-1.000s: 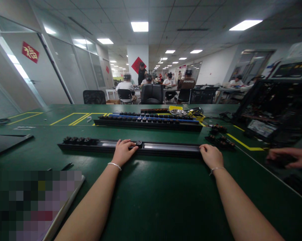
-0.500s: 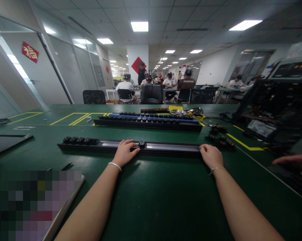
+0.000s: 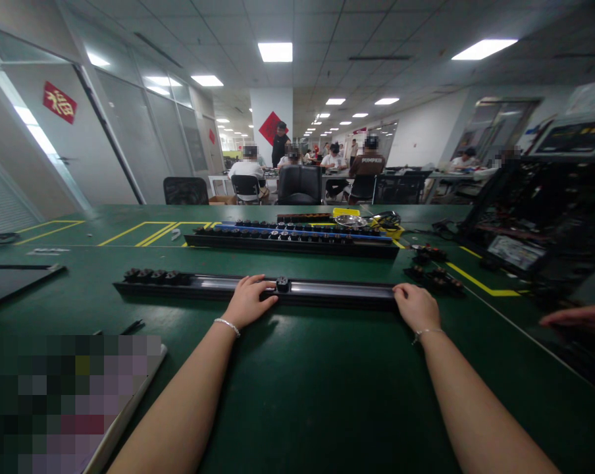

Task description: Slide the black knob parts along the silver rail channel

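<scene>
A long black rail [image 3: 341,294] with a shiny inner channel lies across the green table in front of me. In its channel, near the middle, sits a small black round-topped piece [image 3: 282,284], like a socket module. My left hand [image 3: 251,301] is closed over the rail just left of that piece, thumb on the near side, fingertips reaching against the piece. My right hand [image 3: 416,306] grips the rail's right end, its fingertips partly hidden. Several similar black modules [image 3: 152,276] sit in a row at the rail's left end.
Behind it lies another rail [image 3: 297,245] filled with modules and a blue strip. Loose black modules [image 3: 433,276] are on the right. A co-worker's hand [image 3: 581,317] shows at the right edge, near an open black equipment case [image 3: 539,217]. A blurred-out flat object [image 3: 75,401] lies front left.
The small black piece has slid slightly right along the channel, and my left hand has shifted right with it. My right hand stays at the rail's end.
</scene>
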Tool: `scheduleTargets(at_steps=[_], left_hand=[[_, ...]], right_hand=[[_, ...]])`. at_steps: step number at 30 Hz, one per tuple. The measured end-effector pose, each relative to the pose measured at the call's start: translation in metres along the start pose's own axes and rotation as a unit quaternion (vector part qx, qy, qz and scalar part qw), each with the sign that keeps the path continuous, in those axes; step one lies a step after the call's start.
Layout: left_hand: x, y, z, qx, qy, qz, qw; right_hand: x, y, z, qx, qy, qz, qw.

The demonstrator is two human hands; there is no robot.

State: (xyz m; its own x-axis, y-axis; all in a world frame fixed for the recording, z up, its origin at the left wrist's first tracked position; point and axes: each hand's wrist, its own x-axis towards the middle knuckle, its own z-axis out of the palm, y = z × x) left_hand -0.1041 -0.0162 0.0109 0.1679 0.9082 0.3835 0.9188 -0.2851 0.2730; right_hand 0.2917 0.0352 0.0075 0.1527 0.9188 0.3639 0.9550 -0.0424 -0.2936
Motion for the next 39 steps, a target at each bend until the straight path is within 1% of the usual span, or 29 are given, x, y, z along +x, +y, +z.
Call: scheduleTargets(at_steps=[9, 16, 25, 31, 39], left_hand=[[0.0, 0.003, 0.0, 0.002, -0.01, 0.01, 1.0], [0.001, 0.005, -0.001, 0.003, -0.029, 0.017, 0.999], [0.001, 0.008, 0.0, 0.003, -0.028, 0.036, 0.999], [0.001, 0.011, 0.0, 0.005, -0.024, 0.041, 0.999], [0.001, 0.017, 0.001, 0.002, -0.041, 0.056, 0.998]], right_hand=[[0.0, -0.001, -0.002, 0.002, -0.011, -0.001, 1.0], [0.0, -0.001, -0.002, 0.002, 0.0, -0.01, 1.0], [0.0, 0.0, 0.002, -0.001, 0.017, -0.016, 1.0], [0.0, 0.0, 0.001, 0.0, 0.016, -0.017, 1.0], [0.0, -0.001, 0.0, -0.001, 0.01, -0.016, 1.0]])
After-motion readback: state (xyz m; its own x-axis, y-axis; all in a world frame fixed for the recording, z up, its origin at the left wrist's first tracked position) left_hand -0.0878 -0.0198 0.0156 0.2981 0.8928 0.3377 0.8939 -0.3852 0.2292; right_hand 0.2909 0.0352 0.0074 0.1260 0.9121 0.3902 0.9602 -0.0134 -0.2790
